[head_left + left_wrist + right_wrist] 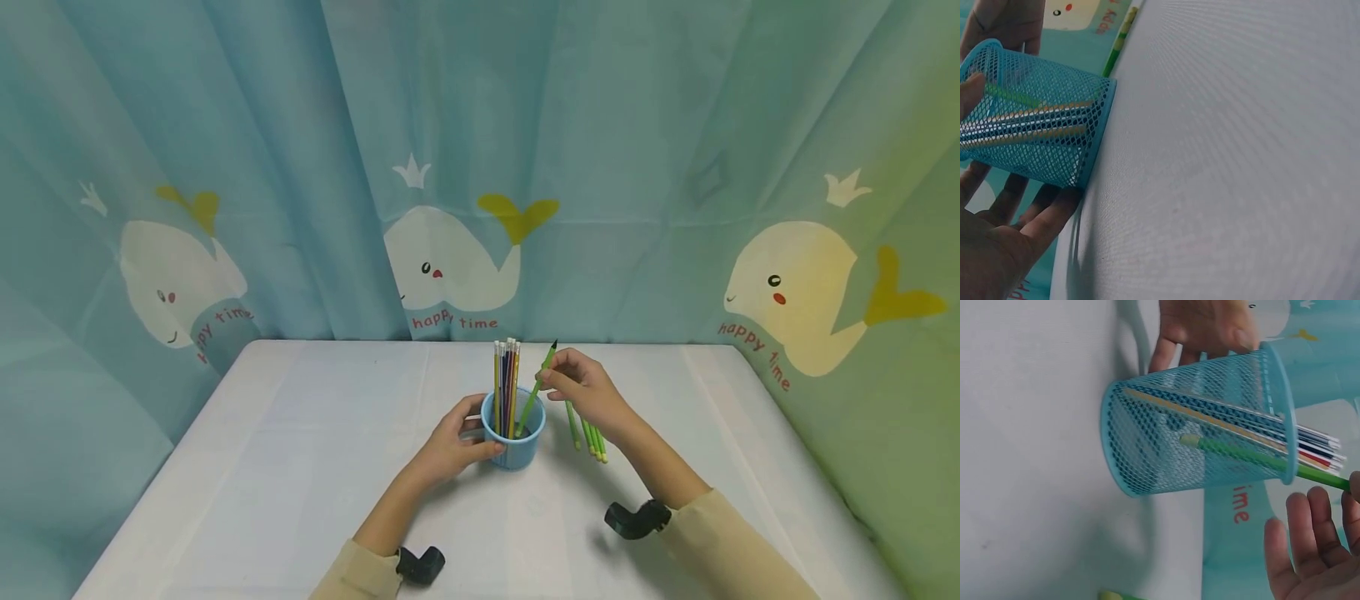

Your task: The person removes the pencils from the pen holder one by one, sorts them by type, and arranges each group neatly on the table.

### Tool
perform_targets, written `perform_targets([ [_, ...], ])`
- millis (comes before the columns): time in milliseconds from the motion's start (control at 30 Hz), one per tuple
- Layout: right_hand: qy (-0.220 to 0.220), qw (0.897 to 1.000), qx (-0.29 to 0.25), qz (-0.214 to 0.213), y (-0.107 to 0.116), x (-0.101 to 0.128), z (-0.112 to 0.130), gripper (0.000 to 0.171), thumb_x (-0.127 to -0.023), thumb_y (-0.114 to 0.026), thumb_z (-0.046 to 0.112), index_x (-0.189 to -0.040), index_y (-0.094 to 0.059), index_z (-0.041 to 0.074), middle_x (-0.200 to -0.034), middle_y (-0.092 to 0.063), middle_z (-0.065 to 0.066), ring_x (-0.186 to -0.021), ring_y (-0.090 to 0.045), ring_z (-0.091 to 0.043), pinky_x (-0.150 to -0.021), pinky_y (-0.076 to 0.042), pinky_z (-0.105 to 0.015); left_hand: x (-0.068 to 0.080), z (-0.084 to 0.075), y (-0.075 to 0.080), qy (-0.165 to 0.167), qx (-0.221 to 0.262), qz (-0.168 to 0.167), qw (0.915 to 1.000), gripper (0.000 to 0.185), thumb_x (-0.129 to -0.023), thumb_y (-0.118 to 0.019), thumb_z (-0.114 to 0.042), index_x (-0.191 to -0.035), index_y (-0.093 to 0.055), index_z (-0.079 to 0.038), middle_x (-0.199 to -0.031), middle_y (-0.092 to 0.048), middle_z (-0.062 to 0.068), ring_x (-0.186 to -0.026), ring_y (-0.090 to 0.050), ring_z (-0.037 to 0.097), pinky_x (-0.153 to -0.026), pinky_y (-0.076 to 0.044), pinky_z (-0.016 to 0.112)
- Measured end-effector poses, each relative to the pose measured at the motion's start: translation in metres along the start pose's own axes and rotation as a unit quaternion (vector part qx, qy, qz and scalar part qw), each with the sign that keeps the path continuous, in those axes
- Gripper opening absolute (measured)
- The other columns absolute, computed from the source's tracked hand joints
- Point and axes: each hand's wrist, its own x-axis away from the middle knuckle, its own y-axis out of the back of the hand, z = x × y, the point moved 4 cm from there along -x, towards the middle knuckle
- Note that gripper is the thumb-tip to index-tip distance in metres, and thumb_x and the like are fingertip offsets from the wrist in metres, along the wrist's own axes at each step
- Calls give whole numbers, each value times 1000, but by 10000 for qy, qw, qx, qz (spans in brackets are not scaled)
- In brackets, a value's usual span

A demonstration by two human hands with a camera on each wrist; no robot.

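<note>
A light-blue mesh pencil cup (513, 455) stands upright on the table. My left hand (448, 447) holds its left side, thumb toward the front and fingers round the back. Several pencils (507, 379) with white ends up lean together inside the cup. Between thumb and fingertips, my right hand (592, 393) pinches a green pencil (530, 403) near its dark upper tip. Through the mesh in the right wrist view, the pale eraser end (1190, 440) of that pencil shows inside the cup, above its base.
Several more green pencils (597, 442) lie on the white table (300, 467) right of the cup, partly under my right hand. A blue curtain (630, 125) with printed whales hangs behind the table and along its sides.
</note>
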Motion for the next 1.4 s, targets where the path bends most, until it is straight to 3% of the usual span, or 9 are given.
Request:
perform_targets([
  [133, -68, 9996, -286, -15, 5, 2, 4, 29, -102, -58, 26, -112, -52, -1, -117, -65, -22, -101, -68, -26, -86, -60, -36, 1, 0, -1, -3, -44, 5, 10000, 74, -86, -78, -11, -149, -39, -9, -146, -46, 20, -133, -50, 40, -107, -47, 49],
  [333, -25, 9973, -732, -16, 13, 3, 14, 26, -103, -57, 23, -109, -48, -1, -117, -63, -26, -98, -70, -31, -86, -60, -40, 1, 0, 0, -17, -53, -3, 10000, 74, -86, -78, -11, -148, -39, -8, -145, -46, 21, -133, -50, 41, -107, -47, 49],
  [567, -59, 9933, -1155, -18, 23, 3, 22, 19, -104, -53, 21, -106, -44, 4, -106, -68, -8, -90, -70, -23, -86, -60, -41, 0, 1, 0, -43, -58, -26, 10000, 74, -86, -78, -11, -148, -39, -8, -144, -47, 21, -131, -51, 41, -106, -48, 49],
  [767, -254, 9880, -1527, -9, 29, 4, 25, 14, -106, -50, 21, -108, -43, 9, -102, -69, -3, -85, -67, -17, -84, -60, -36, 0, 2, 0, -66, -56, -17, 10000, 73, -86, -78, -11, -148, -40, -7, -144, -47, 22, -131, -51, 41, -106, -48, 50],
  [1167, -501, 9807, -1880, -170, 45, 6, 14, 10, -104, -48, 13, -110, -45, 6, -93, -64, -2, -73, -57, -11, -83, -61, -42, 1, 0, 0, -68, -25, -41, 10000, 74, -85, -78, -9, -148, -40, -7, -143, -47, 22, -131, -51, 41, -106, -48, 50],
  [1400, -703, 9803, -1830, -256, 56, 10, 1, 7, -104, -48, 13, -110, -48, 8, -94, -64, -1, -73, -58, -9, -84, -61, -44, 1, 1, 1, -131, -50, -7, 9999, 73, -86, -77, -10, -148, -38, -6, -144, -47, 22, -132, -50, 41, -106, -47, 50],
])
